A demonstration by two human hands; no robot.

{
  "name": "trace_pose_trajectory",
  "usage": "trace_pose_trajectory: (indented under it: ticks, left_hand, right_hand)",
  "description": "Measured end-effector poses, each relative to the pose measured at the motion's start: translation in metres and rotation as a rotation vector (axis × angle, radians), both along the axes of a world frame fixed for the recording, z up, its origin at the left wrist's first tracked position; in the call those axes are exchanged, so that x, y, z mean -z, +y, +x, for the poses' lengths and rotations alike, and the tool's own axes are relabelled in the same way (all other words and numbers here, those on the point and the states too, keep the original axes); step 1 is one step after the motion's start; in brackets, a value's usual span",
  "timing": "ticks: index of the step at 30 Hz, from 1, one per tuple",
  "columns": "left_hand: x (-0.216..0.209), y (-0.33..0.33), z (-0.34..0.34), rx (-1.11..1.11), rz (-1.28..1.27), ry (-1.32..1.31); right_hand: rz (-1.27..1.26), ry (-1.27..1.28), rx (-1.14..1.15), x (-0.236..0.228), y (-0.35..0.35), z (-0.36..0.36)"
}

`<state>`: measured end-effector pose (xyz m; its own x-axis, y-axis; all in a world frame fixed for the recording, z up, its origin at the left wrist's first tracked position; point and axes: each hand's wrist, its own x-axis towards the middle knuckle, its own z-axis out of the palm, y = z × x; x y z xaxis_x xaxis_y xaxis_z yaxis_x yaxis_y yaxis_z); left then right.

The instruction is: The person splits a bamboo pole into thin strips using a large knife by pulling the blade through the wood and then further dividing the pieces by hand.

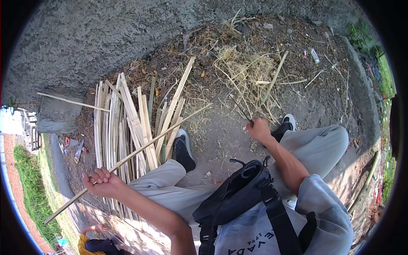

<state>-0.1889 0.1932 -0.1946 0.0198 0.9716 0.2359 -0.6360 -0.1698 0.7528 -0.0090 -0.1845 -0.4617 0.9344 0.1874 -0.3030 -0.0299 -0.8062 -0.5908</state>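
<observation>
My left hand [102, 182] is closed around a long, thin bamboo strip [148, 144]. The strip runs slantwise from the lower left, over my left knee and other strips, to a tip near the middle of the ground. In my right hand [259, 131], fingers wrapped round its handle, is a knife with a narrow dark blade [239, 108] pointing away and to the left. The blade and the strip's far tip are apart. Left of my left shoe lies a pile of split bamboo strips [123, 127]. Curly pale shavings [246, 68] are heaped beyond the knife.
A rough grey wall [97, 38] closes off the far side, with a concrete block [59, 112] at its left end. A hand saw [79, 150] lies at the left. Another person in a yellow top [85, 245] is at the lower left. A clear plastic bottle [315, 55] lies far right.
</observation>
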Motion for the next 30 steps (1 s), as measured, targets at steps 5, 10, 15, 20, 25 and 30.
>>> trace_pose_trajectory:
  ticks: [5,10,15,20,25,30]
  left_hand:
    - [0.001,0.002,0.000,0.049,0.002,-0.009]
    - [0.002,0.002,0.002,0.042,0.011,0.000]
    - [-0.001,-0.003,0.005,0.018,0.027,0.015]
    - [0.001,0.000,0.002,0.015,0.006,0.002]
    - [0.000,-0.003,0.003,-0.011,-0.002,0.004]
    - [0.001,-0.004,0.005,-0.015,0.011,0.029]
  right_hand:
    - [-0.011,0.003,-0.034,0.002,0.000,-0.002]
    - [-0.038,0.041,-0.022,0.006,-0.002,-0.002]
    - [-0.054,0.046,-0.035,0.012,-0.003,-0.002]
    - [-0.029,0.034,-0.049,0.016,-0.003,-0.003]
    - [-0.032,0.044,-0.058,0.015,-0.002,-0.005]
    - [-0.033,0.054,-0.050,0.012,-0.001,-0.006]
